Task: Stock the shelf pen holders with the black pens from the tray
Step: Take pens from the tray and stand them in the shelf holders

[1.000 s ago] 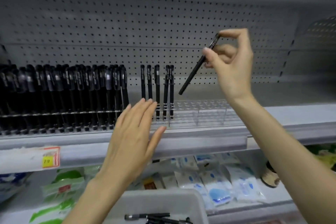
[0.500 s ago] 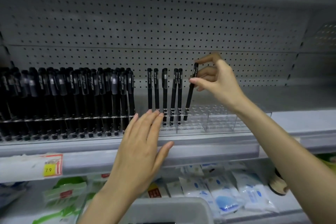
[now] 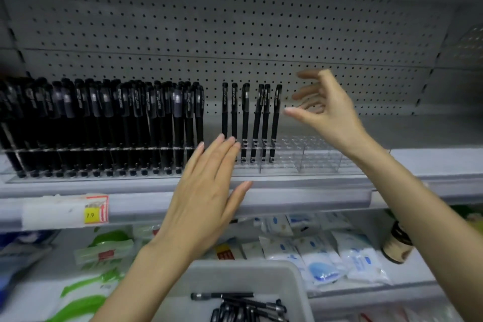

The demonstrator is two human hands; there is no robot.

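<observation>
I am looking at a grey shop shelf [image 3: 287, 180] backed by a perforated wall [image 3: 235, 21], with a yellow price tag [image 3: 95, 213] sticking to its front edge toward the left. A clear pen holder [image 3: 313, 157] is running along the shelf. Its left half is holding a packed block of black pens [image 3: 104, 125]. Near the middle six more pens [image 3: 245, 117] are standing upright in a loose row, and the compartments toward the right end are showing only clear plastic. On the lower shelf, white and blue packets [image 3: 321, 261] are lying at the right and green ones [image 3: 104, 251] at the left. A grey tray [image 3: 235, 266] is sitting at the bottom of my view, with more black pens [image 3: 248, 308] lying in it.

The left hand [image 3: 206, 204] is reaching up flat, fingers straight and together, thumb spread out, in front of the holder's front edge below the six pens. It is gripping nothing, and I cannot tell whether it is touching the holder. The right hand [image 3: 329, 110] is hovering just right of the last pen in the row [image 3: 275, 123], apart from it, with fingers loosely spread, thumb and forefinger wide apart, and nothing between them.
</observation>
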